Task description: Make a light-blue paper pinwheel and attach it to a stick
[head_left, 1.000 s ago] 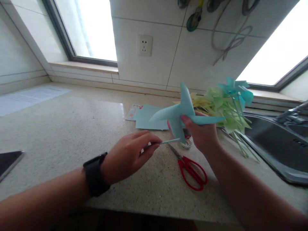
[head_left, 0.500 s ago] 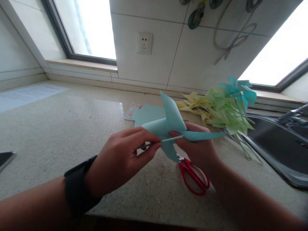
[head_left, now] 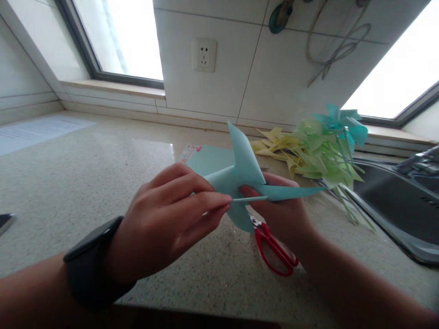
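Note:
A light blue paper pinwheel [head_left: 248,157] with curled blades is gripped at its middle by my right hand [head_left: 281,205], whose thumb presses on the paper. Between the thumb and fingers of my left hand [head_left: 174,212] is a thin pale stick [head_left: 249,199], pointing right across the front of the pinwheel. Its tip lies close to my right thumb; whether it touches the paper I cannot tell. Beneath the hands, red-handled scissors [head_left: 274,251] rest on the counter, blades partly covered by the pinwheel. Behind it lies a light blue paper sheet [head_left: 209,157].
Yellow and green paper pinwheels [head_left: 315,151] on sticks are heaped at the right, with a blue pinwheel [head_left: 339,123] on top. Beyond them is a sink [head_left: 394,196]. Printed paper [head_left: 41,132] lies at the far left, and a dark flat device [head_left: 6,221] sits at the left edge.
My left hand has turned, its back now more towards me, and the stick's tip has shifted slightly right. My right hand keeps holding the pinwheel in nearly the same place.

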